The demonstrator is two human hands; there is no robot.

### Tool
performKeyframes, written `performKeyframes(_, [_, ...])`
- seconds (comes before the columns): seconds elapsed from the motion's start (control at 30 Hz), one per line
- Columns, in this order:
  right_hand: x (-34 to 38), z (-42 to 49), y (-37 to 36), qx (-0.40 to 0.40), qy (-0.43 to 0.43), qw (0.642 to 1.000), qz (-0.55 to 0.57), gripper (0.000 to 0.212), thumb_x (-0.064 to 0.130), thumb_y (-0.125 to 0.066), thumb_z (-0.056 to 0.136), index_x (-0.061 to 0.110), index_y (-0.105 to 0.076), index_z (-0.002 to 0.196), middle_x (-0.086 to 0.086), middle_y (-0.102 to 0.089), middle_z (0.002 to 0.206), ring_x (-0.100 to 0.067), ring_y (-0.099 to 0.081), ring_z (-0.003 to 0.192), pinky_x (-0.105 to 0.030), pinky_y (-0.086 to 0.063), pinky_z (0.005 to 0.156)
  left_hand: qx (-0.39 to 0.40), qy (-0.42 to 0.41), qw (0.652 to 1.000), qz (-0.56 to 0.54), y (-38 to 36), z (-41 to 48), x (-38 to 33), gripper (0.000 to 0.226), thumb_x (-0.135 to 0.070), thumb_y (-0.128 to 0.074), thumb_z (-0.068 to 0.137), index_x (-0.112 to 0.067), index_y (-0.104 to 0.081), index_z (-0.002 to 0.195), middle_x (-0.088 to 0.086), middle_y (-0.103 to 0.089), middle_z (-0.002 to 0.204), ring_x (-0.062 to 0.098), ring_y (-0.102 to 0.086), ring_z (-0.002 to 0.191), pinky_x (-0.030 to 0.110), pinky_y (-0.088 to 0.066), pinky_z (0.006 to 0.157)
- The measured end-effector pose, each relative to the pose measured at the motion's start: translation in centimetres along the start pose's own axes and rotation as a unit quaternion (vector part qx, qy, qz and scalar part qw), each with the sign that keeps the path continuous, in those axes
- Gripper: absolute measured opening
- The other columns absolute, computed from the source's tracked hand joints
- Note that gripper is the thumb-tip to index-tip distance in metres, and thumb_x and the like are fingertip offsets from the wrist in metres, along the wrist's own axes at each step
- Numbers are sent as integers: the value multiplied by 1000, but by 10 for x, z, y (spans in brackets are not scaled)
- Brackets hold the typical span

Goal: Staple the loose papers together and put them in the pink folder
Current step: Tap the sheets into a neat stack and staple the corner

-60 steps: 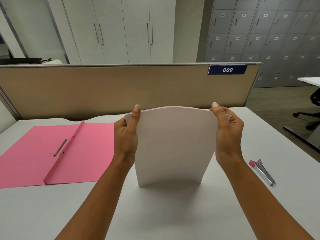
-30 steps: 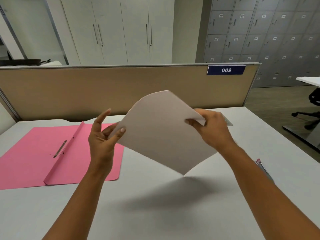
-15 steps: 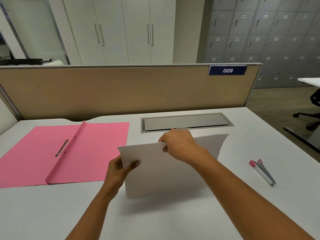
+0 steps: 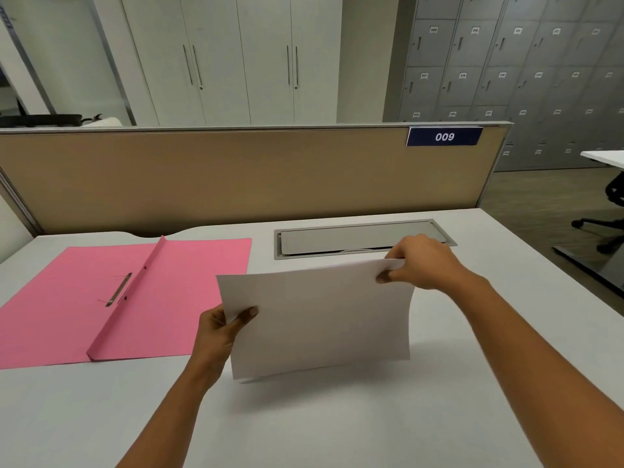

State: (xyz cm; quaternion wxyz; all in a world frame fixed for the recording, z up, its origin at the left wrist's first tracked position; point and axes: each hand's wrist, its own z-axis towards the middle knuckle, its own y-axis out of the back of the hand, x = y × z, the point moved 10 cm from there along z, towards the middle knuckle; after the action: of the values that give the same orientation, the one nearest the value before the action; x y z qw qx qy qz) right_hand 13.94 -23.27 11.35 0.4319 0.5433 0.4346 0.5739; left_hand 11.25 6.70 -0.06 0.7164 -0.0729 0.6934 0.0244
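Observation:
A white stack of papers (image 4: 320, 319) stands on its long lower edge on the grey desk (image 4: 304, 427), in landscape. My left hand (image 4: 219, 329) grips its left edge, thumb on the front face. My right hand (image 4: 422, 261) pinches the top right corner. The pink folder (image 4: 84, 298) lies open and flat on the desk to the left, its metal fastener (image 4: 118, 289) showing near the spine. The stapler is hidden behind my right forearm.
A grey cable hatch (image 4: 361, 236) is set into the desk behind the papers. A tan partition (image 4: 236, 177) with a blue "009" label closes off the far edge. An office chair (image 4: 607, 204) stands on the floor to the right.
The papers were turned from portrait to landscape and set down on their long edge. My right hand slid from the middle of the top edge to the right corner.

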Motion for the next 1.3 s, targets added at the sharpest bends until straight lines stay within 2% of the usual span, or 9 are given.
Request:
performKeyframes(0.2, [-49,-4,-9,-14,-16,942,334,13,25,-78,69,24,-73,81,-5,-73,90,-19,-64,87,-40,-51,83,-7,-3,1000,-9,0,3,-2,13,-1,-61,82,-12,-67,80,-11,-74,64,5,-67,57,25,-53,62])
performKeyframes(0.27, [-57,-11,-16,-22,-5,889,457,21,26,-81,63,26,-71,82,7,-74,84,-8,-67,83,-34,-52,89,-15,-4,1000,-15,1,2,-2,13,-1,-61,82,-12,-67,80,-12,-74,63,4,-67,57,26,-53,62])
performKeyframes(0.37, [-60,-19,-42,-8,-10,838,546,55,48,-87,37,22,-72,84,8,-76,79,-7,-70,78,-18,-57,74,-22,-2,1000,-21,0,1,0,13,0,-61,82,-12,-66,79,-12,-73,62,4,-66,55,29,-51,61])
performKeyframes(0.53, [-61,-28,-78,-49,-70,809,582,31,1,-77,68,24,-64,84,1,-69,88,-18,-63,86,-29,-50,80,-35,-1,999,-23,-4,0,2,12,-2,-63,81,-13,-67,78,-11,-73,60,7,-66,56,23,-52,55])
performKeyframes(0.77, [-59,-42,-81,-156,-117,778,597,21,10,-77,71,16,-64,85,4,-66,80,-10,-62,76,-25,-49,71,-71,-31,997,-25,-3,-4,-5,13,-3,-63,81,-16,-66,78,-15,-72,60,1,-65,54,17,-54,54])
performKeyframes(0.87, [-53,-45,-74,-191,-132,783,577,19,15,-78,71,14,-62,80,-4,-65,77,-20,-61,72,-30,-50,69,-85,-43,995,-32,-5,-4,-9,13,-4,-63,82,-17,-67,80,-16,-71,60,12,-64,66,24,-52,65])
performKeyframes(1.03, [-41,-48,-75,-213,-140,787,562,21,18,-77,72,11,-59,79,5,-59,68,-12,-58,64,-31,-48,68,-93,-38,994,-46,-15,-7,-6,16,-7,-61,85,-20,-66,78,-16,-70,60,8,-62,63,19,-51,61])
performKeyframes(1.17, [-39,-52,-88,-211,-145,783,567,20,16,-76,73,20,-58,67,7,-59,68,-7,-57,65,-24,-48,60,-82,-22,996,-36,-23,-15,4,13,-8,-60,85,-20,-65,83,-2,-68,78,19,-60,74,28,-48,67])
performKeyframes(1.3, [-40,-55,-99,-202,-153,787,563,20,15,-74,75,9,-60,88,-4,-61,80,-19,-58,71,-23,-46,61,-78,-7,997,-15,-26,-18,12,11,-11,-59,86,-21,-61,87,-3,-64,83,21,-57,81,26,-46,68])
